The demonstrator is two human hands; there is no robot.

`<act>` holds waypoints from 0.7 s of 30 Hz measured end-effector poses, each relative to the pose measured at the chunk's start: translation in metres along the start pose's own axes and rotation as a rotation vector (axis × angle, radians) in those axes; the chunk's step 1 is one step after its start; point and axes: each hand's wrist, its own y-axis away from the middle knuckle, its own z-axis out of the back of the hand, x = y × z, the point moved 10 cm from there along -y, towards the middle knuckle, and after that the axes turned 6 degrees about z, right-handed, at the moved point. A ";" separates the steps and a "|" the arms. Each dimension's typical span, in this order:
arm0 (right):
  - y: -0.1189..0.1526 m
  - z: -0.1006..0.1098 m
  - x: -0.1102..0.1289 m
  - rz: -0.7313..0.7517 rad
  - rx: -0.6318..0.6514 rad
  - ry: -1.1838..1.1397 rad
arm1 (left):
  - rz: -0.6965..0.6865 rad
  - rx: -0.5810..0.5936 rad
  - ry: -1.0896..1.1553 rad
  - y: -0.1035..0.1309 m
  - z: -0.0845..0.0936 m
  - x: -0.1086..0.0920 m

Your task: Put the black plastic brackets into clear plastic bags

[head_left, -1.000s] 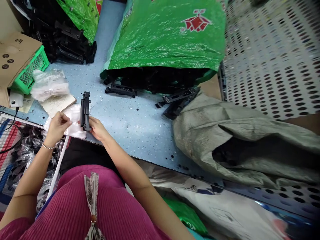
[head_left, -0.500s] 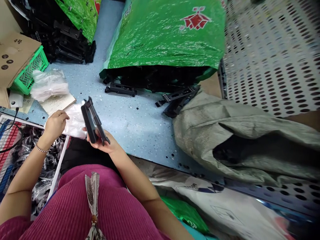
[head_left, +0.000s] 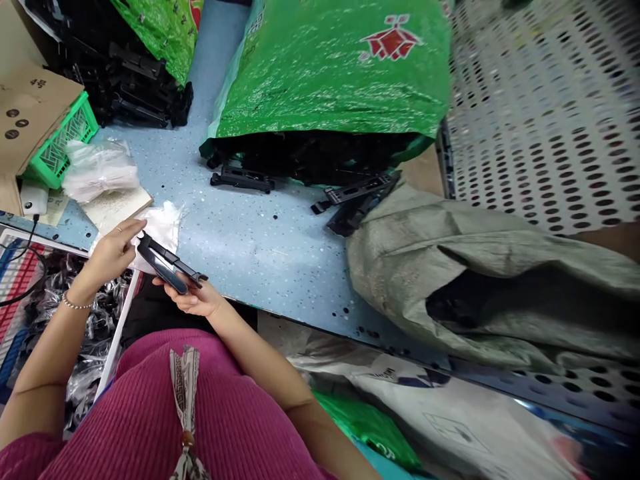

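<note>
A black plastic folding bracket lies slanted in my right hand, which grips its lower end. Its far end meets the fingers of my left hand. The left fingers are bent at the edge of a thin clear plastic bag and close on it, partly hidden by the bracket. That bag lies on white bags at the table's front edge. Similar black brackets rest on the blue speckled table.
A big green sack full of black parts stands at the back. A grey sack is on the right, before a perforated panel. At left are a green basket, a bundle of plastic bags and a bin of wrapped parts.
The bracket has tilted from steep to slanting, and its far end has come left to my left hand. My left index finger has stretched forward, and the clear bag's far side has spread.
</note>
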 end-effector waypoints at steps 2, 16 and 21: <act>-0.005 0.012 0.002 0.052 -0.097 0.049 | -0.109 0.004 -0.024 0.018 -0.012 -0.023; 0.037 -0.055 0.012 0.140 0.065 0.770 | -0.161 0.286 0.129 0.115 -0.009 -0.093; 0.038 -0.024 0.027 0.193 -0.138 0.726 | 0.330 0.479 -0.207 0.134 0.010 0.080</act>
